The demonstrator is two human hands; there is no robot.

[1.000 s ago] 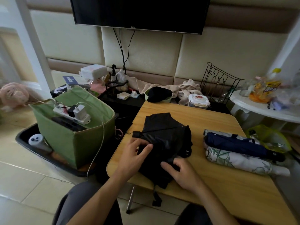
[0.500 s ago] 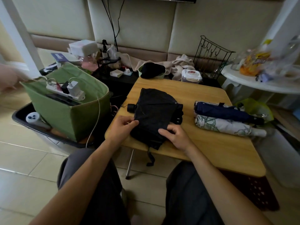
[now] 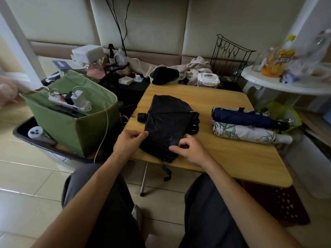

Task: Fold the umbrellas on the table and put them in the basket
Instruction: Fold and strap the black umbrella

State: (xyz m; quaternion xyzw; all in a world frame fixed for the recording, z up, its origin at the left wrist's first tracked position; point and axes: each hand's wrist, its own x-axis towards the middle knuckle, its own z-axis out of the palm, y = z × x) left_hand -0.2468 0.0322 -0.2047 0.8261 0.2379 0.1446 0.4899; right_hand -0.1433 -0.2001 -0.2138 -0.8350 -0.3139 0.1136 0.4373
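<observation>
At table's (image 3: 232,158) near edge, black umbrella (image 3: 168,122)

You see a smooth, light wood tabletop (image 3: 223,104). The black umbrella (image 3: 168,122) is crinkled, faintly shiny cloth. The basket (image 3: 75,133) is matt green fabric.

Beige padded wall panels (image 3: 152,24) fill twelve o'clock, black cables (image 3: 123,25) hanging down them. Pale floor tiles (image 3: 26,176) spread at eight o'clock. A white round side table (image 3: 286,86) stands at two o'clock in dim, soft light.
</observation>
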